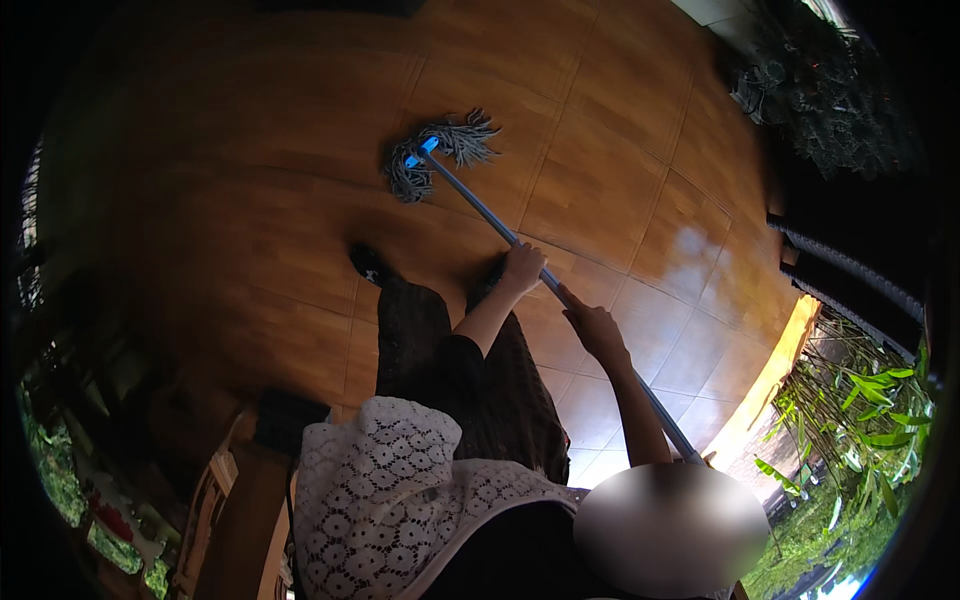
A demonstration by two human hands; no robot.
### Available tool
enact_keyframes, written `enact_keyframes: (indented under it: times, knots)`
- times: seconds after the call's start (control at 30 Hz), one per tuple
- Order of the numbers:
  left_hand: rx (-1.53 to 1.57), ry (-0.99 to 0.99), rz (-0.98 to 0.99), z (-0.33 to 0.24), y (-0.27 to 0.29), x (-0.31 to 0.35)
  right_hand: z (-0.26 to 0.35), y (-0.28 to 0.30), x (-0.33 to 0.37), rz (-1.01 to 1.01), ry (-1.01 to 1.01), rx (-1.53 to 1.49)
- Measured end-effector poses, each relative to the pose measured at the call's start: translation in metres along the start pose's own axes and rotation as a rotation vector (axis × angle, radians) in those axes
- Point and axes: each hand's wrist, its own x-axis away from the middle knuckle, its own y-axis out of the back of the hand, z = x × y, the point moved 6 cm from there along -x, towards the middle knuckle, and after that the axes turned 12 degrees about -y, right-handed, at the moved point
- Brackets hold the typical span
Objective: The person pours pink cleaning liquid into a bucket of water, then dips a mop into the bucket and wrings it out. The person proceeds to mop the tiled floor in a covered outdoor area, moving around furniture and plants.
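Observation:
A mop with a grey string head and a blue socket lies on the brown tiled floor ahead of me. Its grey metal handle slants down to the right, past both hands. My left hand grips the handle lower down the shaft, nearer the mop head. My right hand holds the handle just behind it, closer to my body. My dark trousers and a dark shoe show below the mop head.
A dark woven piece of furniture stands at the right edge, with a dark potted plant above it. Green leafy plants grow beyond the floor's lit edge at lower right. Wooden furniture stands at lower left.

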Motion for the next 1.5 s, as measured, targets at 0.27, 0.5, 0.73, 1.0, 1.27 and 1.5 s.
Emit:
enact_keyframes:
  times: [0.27,0.5,0.73,1.0,1.27,1.5]
  knots:
    - [-0.117,0.306,-0.24,0.202,0.101,0.119,0.246,-0.066,-0.142,-0.008,0.236,-0.277]
    - [-0.233,0.311,-0.243,0.264,0.136,0.2,0.308,-0.089,-0.058,0.726,0.01,-0.929]
    - [-0.014,0.112,-0.108,0.088,0.039,0.186,0.157,-0.093,0.064,0.591,-0.191,-0.568]
    - [0.174,0.021,-0.008,0.074,0.05,0.207,0.172,-0.089,0.098,0.365,-0.209,-0.369]
    - [-0.033,0.174,-0.24,0.27,0.147,0.223,0.346,-0.065,-0.054,0.375,-0.061,-0.404]
    - [-0.396,0.337,-0.251,0.503,0.281,0.237,0.563,-0.033,-0.212,0.7,-0.272,-1.094]
